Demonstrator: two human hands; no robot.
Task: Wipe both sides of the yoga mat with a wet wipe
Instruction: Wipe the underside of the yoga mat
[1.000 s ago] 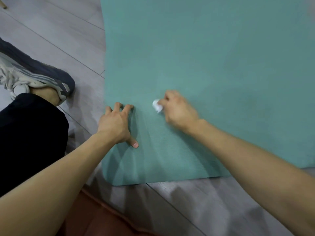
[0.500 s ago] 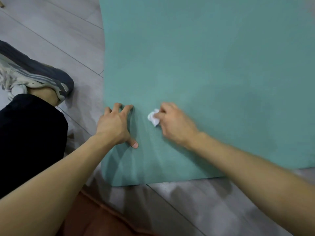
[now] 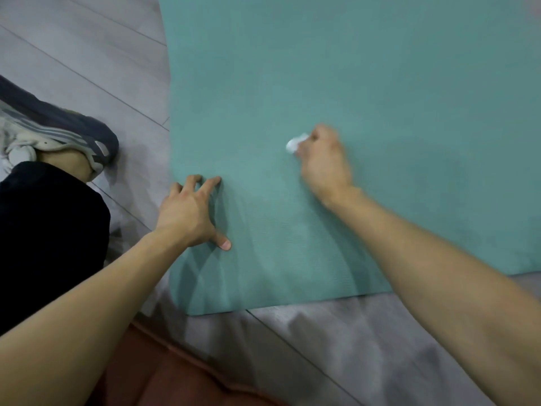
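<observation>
A teal yoga mat (image 3: 366, 83) lies flat on the grey floor, its near edge running across the lower middle of the view. My left hand (image 3: 190, 215) presses on the mat's near left corner area with spread fingers, the thumb stretched out to the right. My right hand (image 3: 325, 162) is further out on the mat and grips a small crumpled white wet wipe (image 3: 294, 143), which sticks out at its fingertips and touches the mat. The right hand is blurred.
Grey wooden floorboards (image 3: 73, 54) surround the mat. My left leg in black trousers (image 3: 49, 230) and a grey and dark sneaker (image 3: 58, 133) are at the left. A reddish-brown cushion edge (image 3: 164, 376) lies at the bottom.
My right hand with the wipe slid toward the left hand, then moved away and up across the mat. The left hand stayed put.
</observation>
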